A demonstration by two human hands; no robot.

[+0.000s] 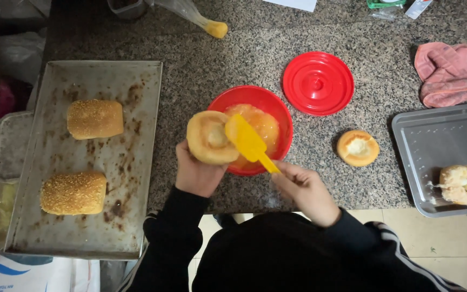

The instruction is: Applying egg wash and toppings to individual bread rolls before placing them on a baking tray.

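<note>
Item one: my left hand [194, 172] is gripping a round hollowed bun [208, 137], fingers curled tight around its lower edge, and I am holding it tilted over the near-left rim of the red bowl [227, 100]

Item two: my right hand [305, 190] is pinching the handle of a yellow spatula [248, 141], fingers closed on it, and the blade is hovering just beside the bun, above the orange filling [266, 123] sitting in the bowl; whether blade and bun are touching I cannot tell

Item three: a red lid [318, 83] is lying on the granite counter [244, 48] just behind-right of the bowl

Item four: a second hollowed bun [358, 147] is resting on the counter to the right

Item five: two sesame loaves [95, 118] are sitting on the left baking tray [136, 162]

Item six: a filled bun [465, 185] is lying in the right tray [428, 135], near a pink cloth [447, 73]
</note>
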